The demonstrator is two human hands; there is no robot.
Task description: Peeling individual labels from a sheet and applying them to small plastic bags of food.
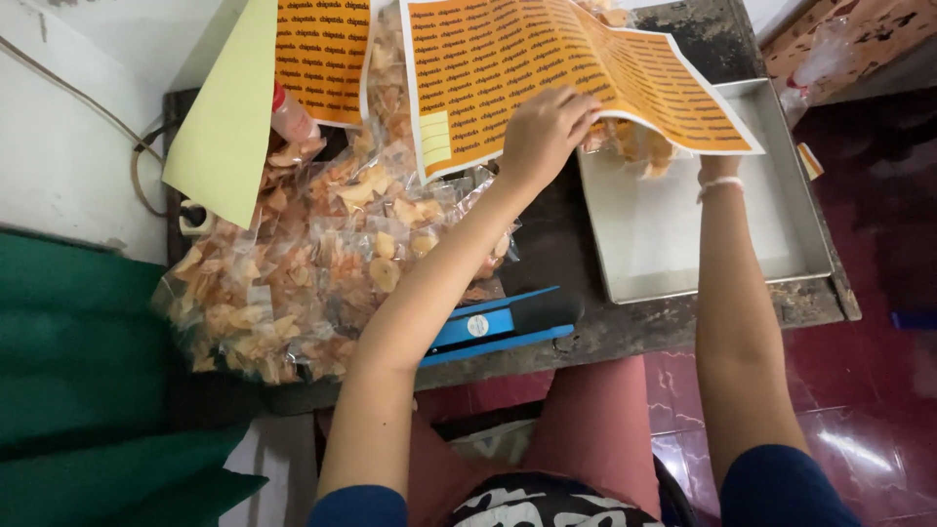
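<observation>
The left hand (545, 129) is resting on a large orange sheet of printed labels with a white border (547, 68), its fingers (576, 109) curled down over the paper and pinching it near the middle of the lower edge. The sheet is lying tilted across the far part of the dark, worn counter (625, 327), its right corner hanging over a shallow rectangular metal tray (781, 210). The right hand is reaching under that corner of the sheet and is hidden by the paper; only the wrist with a thin white bracelet (720, 183) is showing, so I cannot tell how its fingers are set. Just beside that wrist, a clear bag of pale yellow chips (639, 144) is peeking out from below the sheet, above the tray's far end.

To the left of the left forearm, a heap of clear plastic bags filled with orange and yellow chips (293, 283) is covering the left half of the counter. A second orange label sheet (322, 54) and a pale green sheet of paper (229, 112) are leaning over the heap at the back. A blue and black bag sealer (503, 322) is sitting at the near edge of the counter, just under the left forearm. A green cloth (78, 371) is lying at the far left, and red glossy floor tiles (859, 410) are showing on the right.
</observation>
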